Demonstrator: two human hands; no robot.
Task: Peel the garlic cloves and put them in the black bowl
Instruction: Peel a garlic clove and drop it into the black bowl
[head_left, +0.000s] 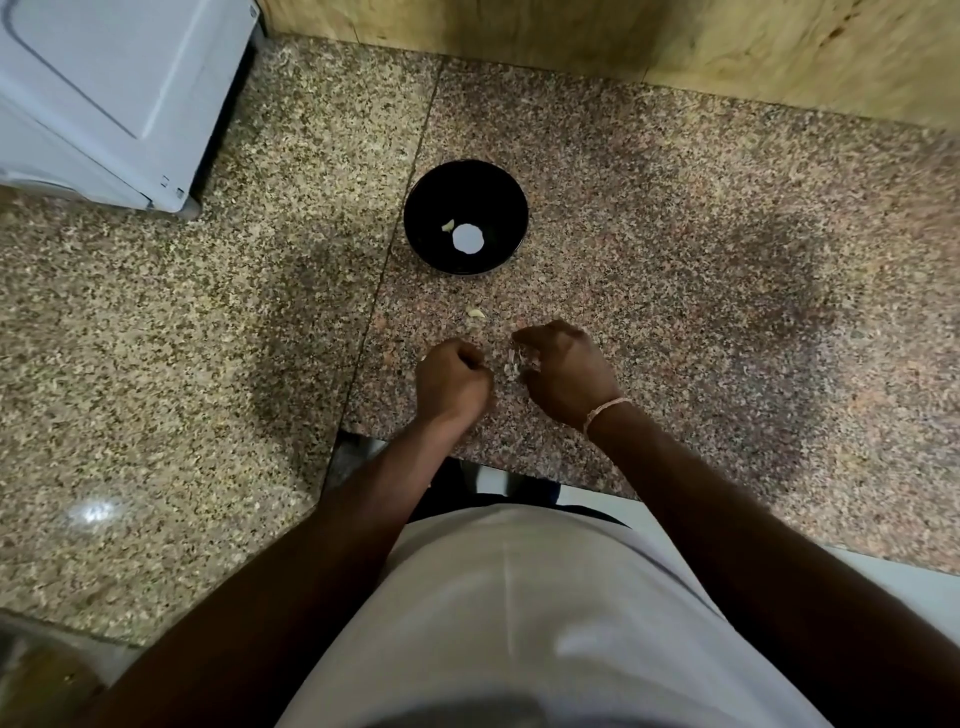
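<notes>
1. One peeled clove (447, 225) lies in the black bowl (514, 208), beside a bright white spot at the bottom that may be glare. One more clove (476, 313) lies loose on the desk (675, 260), between the bowl and the hands.
2. Right hand (563, 371): fingers curled over pale garlic pieces (513, 361) at its fingertips. Whether the grip is clamped on a clove or only raking skins, I cannot tell.
3. Left hand (452, 376): closed in a fist just beside the right. Whether it holds anything, I cannot tell.
4. Risk: skins and cloves are both pale and small on the speckled stone, so a clove could be missed or a skin dropped in the bowl.
5. Risk: the hands work near the desk's front edge, so a clove squeezed out of its skin could shoot off onto the floor.
6. Risk: the loose clove sits apart from the hands and a careless sweep could knock it away.
</notes>
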